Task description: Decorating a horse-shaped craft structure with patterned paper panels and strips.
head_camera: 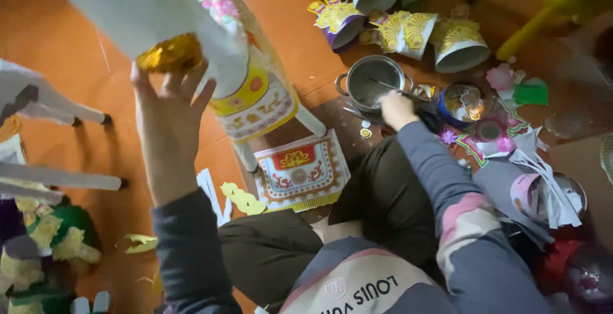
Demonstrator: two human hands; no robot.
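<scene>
My left hand (169,119) is raised with its fingers spread, the fingertips against a crinkled gold paper piece (171,53) on a white paper animal figure (211,39). The figure wears a patterned yellow, pink and white paper saddle cloth (258,100), and its legs reach down to the orange floor. My right hand (396,108) is stretched out to a small metal pot (370,79) and is closed on a thin stick (383,85) that lies across the pot's opening. A flat decorated paper panel (301,172) in red, yellow and white lies by my knee.
Several gold-trimmed paper hats (408,32) lie beyond the pot. Pink paper flowers, cut scraps and a round tin (463,102) crowd the right side. White legs of other paper figures (60,177) jut in from the left, over green and gold pieces (54,234).
</scene>
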